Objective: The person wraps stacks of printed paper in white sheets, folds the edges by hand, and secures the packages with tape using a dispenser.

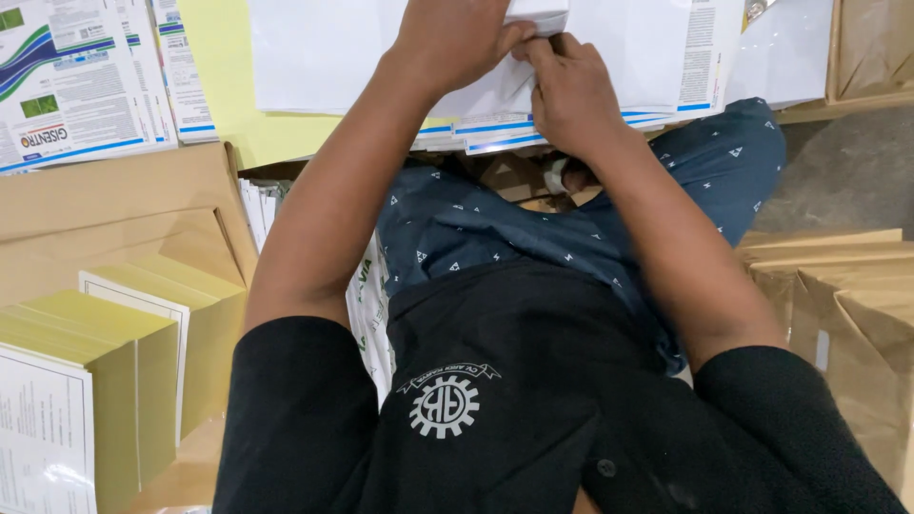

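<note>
Shirt: black shirt (533,400) with a pale cog-shaped emblem fills the bottom of the view, so the person is sitting hunched right over the work.
Lap: dark blue patterned trousers (495,228), legs folded, knees pushed in under the near edge of the paper pile, which keeps everything within easy reach.
Left hand: left hand (457,38) is curled down onto a white folded sheet (495,90), fingers pinched together on its top edge, looks like it's pinning the paper so it can't slide.
Right hand: right hand (571,90) meets the left right at the fold, thumb and fingers closed on the same sheet, pressing it flat.
Folded sheet: sits on top of the stack of printed leaflets (590,119) at the far middle of the floor space, just beyond the knees.
Far left: more printed leaflets (67,86) spread flat next to a pale yellow sheet (228,76).
Near left: open cardboard box (114,314) packed with upright yellow-green bundles (86,343), stood on edge so they fit tight.
Right: brown paper bags (847,314) stacked by the right elbow.
</note>
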